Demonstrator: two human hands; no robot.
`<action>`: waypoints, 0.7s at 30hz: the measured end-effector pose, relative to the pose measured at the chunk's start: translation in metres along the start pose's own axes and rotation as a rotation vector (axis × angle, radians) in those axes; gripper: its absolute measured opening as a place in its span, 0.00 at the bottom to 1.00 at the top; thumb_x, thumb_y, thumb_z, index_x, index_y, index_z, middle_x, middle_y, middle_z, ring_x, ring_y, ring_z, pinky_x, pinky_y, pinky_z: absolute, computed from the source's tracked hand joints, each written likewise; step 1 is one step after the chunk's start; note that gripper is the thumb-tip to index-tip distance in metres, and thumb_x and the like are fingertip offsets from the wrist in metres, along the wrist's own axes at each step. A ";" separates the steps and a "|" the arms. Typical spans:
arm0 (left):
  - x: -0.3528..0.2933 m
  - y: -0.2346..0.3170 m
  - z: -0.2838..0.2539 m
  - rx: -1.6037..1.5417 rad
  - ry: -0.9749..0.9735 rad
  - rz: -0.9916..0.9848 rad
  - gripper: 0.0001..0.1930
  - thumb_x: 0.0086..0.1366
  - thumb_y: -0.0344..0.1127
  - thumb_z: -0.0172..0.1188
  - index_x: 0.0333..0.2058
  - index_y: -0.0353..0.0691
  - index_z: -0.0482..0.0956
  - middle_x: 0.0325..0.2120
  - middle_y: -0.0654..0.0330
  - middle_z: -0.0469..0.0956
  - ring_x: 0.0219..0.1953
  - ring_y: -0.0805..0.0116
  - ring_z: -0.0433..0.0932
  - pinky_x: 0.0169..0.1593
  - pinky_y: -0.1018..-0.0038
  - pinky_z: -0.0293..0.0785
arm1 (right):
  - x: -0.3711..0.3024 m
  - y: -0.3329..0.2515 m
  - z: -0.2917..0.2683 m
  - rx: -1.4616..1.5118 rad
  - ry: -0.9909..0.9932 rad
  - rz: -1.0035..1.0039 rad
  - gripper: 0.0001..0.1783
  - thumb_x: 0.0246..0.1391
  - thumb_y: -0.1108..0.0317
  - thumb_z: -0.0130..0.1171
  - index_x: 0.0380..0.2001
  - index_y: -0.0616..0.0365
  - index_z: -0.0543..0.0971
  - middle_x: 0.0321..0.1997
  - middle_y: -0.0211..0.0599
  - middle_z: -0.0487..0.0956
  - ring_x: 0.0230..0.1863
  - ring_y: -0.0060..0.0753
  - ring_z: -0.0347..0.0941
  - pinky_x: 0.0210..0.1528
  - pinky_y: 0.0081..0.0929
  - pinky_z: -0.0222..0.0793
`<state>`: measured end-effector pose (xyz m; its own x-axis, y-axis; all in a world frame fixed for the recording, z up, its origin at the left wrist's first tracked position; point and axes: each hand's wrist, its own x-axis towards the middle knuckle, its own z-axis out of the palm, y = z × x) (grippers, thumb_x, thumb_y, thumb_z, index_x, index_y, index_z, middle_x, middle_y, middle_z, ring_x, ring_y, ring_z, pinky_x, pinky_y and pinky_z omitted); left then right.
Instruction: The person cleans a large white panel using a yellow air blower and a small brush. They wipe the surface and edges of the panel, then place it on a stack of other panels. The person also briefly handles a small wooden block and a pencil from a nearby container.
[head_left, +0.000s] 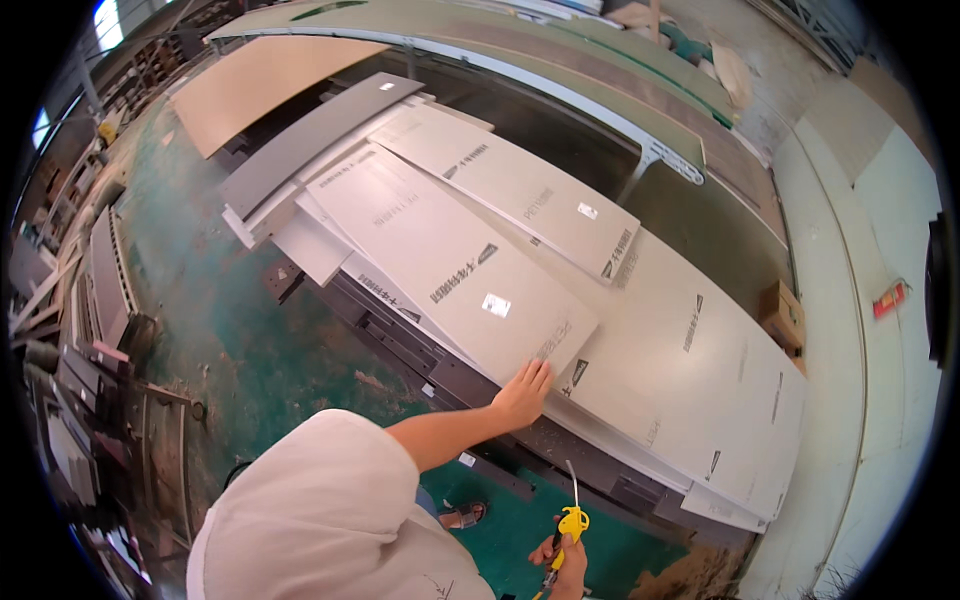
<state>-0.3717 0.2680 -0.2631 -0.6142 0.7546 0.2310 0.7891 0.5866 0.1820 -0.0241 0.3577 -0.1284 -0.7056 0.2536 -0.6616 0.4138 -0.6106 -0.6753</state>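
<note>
My left hand (523, 393) lies on the near corner of a pale grey panel (420, 245), its fingers stretched over the top face; the thumb is hard to make out. The panel bears dark printing and a small white label (496, 304). It rests on a larger pale board (690, 340) in a stack. Low in the picture, closer to me, my right hand (568, 572) is wrapped round a yellow air blow gun (573, 522). The gun's thin metal nozzle (573, 482) points up toward the stack's near edge without visibly touching it.
Another pale panel (510, 185) lies beside the first, and a dark grey board (320, 150) crosses the far left end. Behind the stack runs a long metal-edged table (560, 85). A cardboard box (782, 318) stands at right by the wall. Boards and racks (110, 265) line the left side.
</note>
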 end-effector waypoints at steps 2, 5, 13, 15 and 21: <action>-0.041 0.008 -0.016 -0.112 -0.007 -0.022 0.35 0.59 0.35 0.62 0.65 0.30 0.65 0.67 0.43 0.65 0.70 0.42 0.62 0.72 0.55 0.59 | 0.026 -0.016 -0.022 0.040 -0.245 0.131 0.24 0.71 0.64 0.53 0.65 0.64 0.66 0.29 0.39 0.75 0.31 0.40 0.80 0.40 0.40 0.79; -0.095 0.016 -0.039 -0.176 -0.054 0.013 0.35 0.58 0.34 0.63 0.64 0.35 0.66 0.67 0.45 0.65 0.72 0.45 0.60 0.72 0.56 0.58 | 0.059 -0.042 -0.001 -0.362 -0.288 0.105 0.25 0.69 0.68 0.55 0.65 0.64 0.67 0.28 0.36 0.74 0.29 0.36 0.79 0.38 0.37 0.79; -0.179 -0.042 -0.072 -0.568 0.111 -0.053 0.32 0.56 0.30 0.64 0.62 0.36 0.71 0.63 0.47 0.71 0.67 0.45 0.67 0.70 0.53 0.61 | 0.132 -0.022 0.124 -0.737 -0.300 -0.216 0.15 0.65 0.70 0.61 0.52 0.65 0.75 0.25 0.32 0.75 0.22 0.28 0.76 0.29 0.28 0.77; -0.181 -0.093 -0.092 -0.486 0.151 -0.290 0.33 0.56 0.32 0.66 0.62 0.36 0.71 0.62 0.46 0.72 0.64 0.44 0.69 0.69 0.53 0.62 | 0.136 -0.012 0.141 -0.661 -0.166 -0.279 0.13 0.63 0.69 0.63 0.48 0.65 0.77 0.26 0.31 0.77 0.22 0.26 0.77 0.28 0.27 0.76; -0.143 -0.293 -0.064 -1.140 0.544 -1.384 0.28 0.68 0.43 0.66 0.59 0.32 0.69 0.53 0.48 0.78 0.51 0.54 0.80 0.53 0.55 0.79 | 0.169 0.041 0.107 -0.671 0.377 -0.268 0.20 0.61 0.63 0.68 0.52 0.57 0.76 0.35 0.31 0.78 0.21 0.24 0.72 0.23 0.25 0.70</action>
<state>-0.5149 -0.0306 -0.2878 -0.8488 -0.3201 -0.4208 -0.4428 -0.0045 0.8966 -0.1878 0.2949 -0.2328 -0.6382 0.6358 -0.4341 0.5992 0.0562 -0.7987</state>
